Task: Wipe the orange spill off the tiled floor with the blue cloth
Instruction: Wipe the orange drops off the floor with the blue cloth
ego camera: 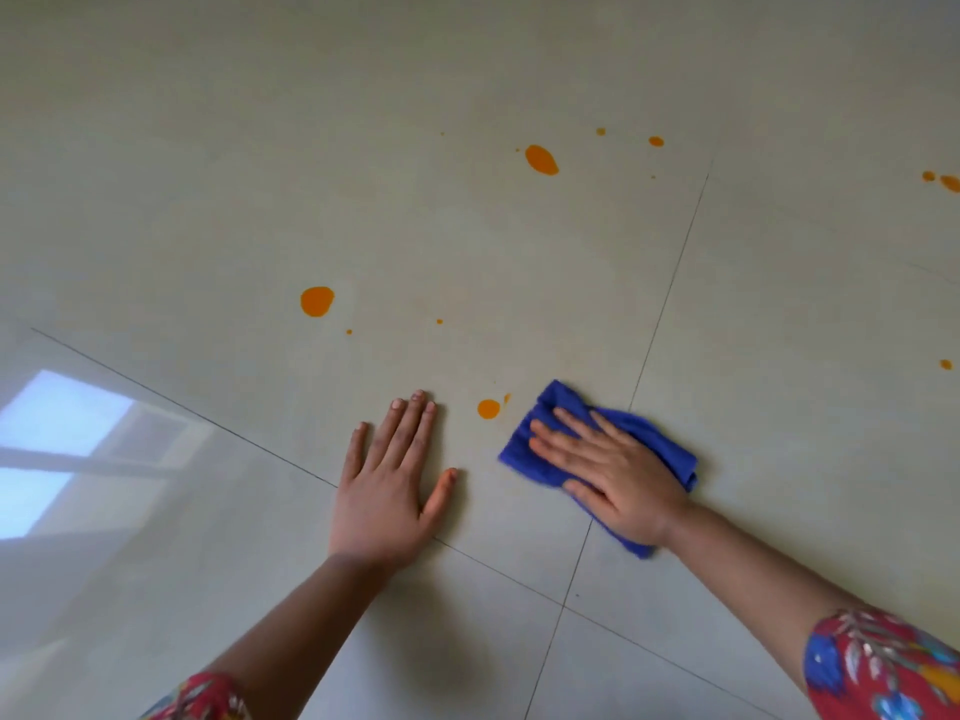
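A folded blue cloth lies flat on the pale tiled floor. My right hand presses down on it with the fingers spread. Just left of the cloth sits a small orange drop with a faint orange smear around it. My left hand rests flat on the floor beside that drop, fingers apart, holding nothing. More orange spots lie farther off: one blob to the upper left, a larger blob beyond, and small drops near it.
Further orange drops sit at the far right edge and lower right. Thin grout lines cross the floor. A bright window reflection shines on the tile at the left.
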The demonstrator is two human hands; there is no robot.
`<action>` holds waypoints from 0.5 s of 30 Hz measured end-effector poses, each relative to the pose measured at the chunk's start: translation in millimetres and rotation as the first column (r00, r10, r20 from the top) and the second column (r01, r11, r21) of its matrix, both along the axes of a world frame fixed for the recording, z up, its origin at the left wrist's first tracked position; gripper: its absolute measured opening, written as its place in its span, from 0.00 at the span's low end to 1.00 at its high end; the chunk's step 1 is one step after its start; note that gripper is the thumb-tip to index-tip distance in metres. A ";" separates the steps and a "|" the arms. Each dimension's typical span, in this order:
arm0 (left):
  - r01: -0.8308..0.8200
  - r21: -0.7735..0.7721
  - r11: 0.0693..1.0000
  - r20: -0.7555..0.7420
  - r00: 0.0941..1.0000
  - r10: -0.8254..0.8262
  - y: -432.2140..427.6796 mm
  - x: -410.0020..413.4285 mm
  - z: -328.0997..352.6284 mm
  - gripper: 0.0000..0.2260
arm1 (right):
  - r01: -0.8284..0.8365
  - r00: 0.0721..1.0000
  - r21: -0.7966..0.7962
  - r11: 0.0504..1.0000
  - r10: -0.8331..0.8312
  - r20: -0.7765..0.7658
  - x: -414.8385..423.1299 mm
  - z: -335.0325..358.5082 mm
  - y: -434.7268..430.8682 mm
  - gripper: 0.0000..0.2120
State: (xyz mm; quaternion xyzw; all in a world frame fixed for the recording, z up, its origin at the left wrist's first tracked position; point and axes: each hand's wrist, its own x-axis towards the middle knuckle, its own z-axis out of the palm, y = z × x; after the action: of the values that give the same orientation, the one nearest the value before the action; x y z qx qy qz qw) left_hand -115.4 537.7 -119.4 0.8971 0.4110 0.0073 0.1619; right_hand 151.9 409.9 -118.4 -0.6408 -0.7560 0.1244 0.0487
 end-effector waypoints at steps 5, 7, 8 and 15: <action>-0.009 -0.013 1.000 0.061 0.998 0.010 2.2 0.1 -2.1 0.30 | 0.579 0.814 0.070 0.813 -0.581 0.017 -18.9 -1.1 65.8 0.26; -0.079 -0.017 0.997 0.136 0.987 0.081 7.9 -2.0 1.5 0.29 | 0.333 0.938 0.097 0.938 -0.340 0.068 -53.7 -3.2 66.7 0.26; -0.139 -0.003 0.990 0.168 0.976 0.137 15.0 -3.9 4.1 0.28 | 0.138 0.985 0.088 0.987 -0.146 0.096 -62.1 -3.6 55.6 0.26; -0.482 0.076 0.873 0.083 0.875 0.477 96.7 -35.4 -1.2 0.27 | 0.337 0.938 0.042 0.941 -0.339 0.076 -32.1 -3.4 74.6 0.25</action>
State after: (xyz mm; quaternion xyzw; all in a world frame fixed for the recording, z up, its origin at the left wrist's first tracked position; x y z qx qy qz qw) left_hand -150.8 634.4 -120.6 0.7732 0.6145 0.0940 0.1252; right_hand 119.8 484.5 -121.8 -0.7650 -0.6376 0.0770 0.0476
